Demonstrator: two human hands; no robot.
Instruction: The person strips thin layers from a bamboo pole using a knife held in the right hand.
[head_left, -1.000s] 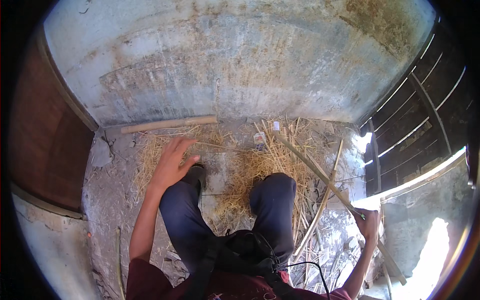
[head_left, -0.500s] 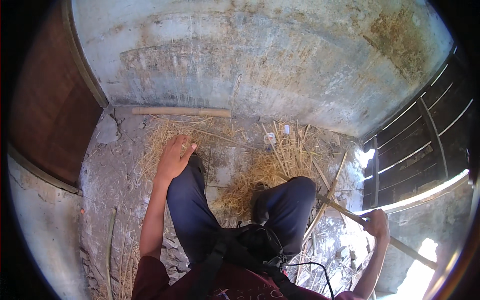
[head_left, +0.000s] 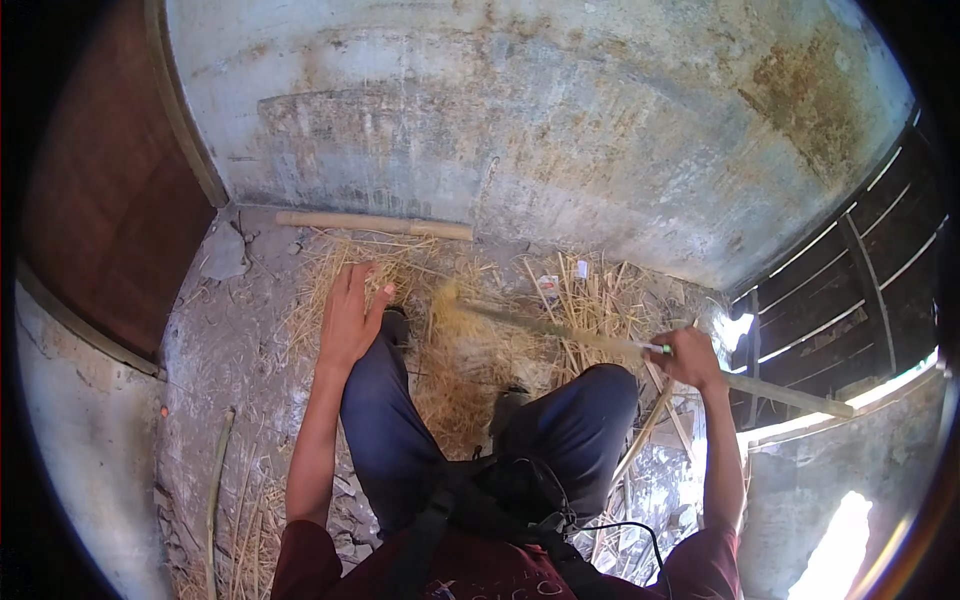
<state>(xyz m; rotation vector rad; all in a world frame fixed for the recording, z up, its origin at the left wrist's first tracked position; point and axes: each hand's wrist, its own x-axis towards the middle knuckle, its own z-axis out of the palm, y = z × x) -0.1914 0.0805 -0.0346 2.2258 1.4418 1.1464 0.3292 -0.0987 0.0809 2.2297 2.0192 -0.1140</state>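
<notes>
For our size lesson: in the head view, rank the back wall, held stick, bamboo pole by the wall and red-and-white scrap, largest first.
1. Back wall
2. Held stick
3. Bamboo pole by the wall
4. Red-and-white scrap

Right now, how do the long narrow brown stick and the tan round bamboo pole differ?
The long narrow brown stick is gripped in the right hand; the tan round bamboo pole lies on the floor along the wall. The stick's far end is blurred; the pole looks sharp. Both are long.
</notes>
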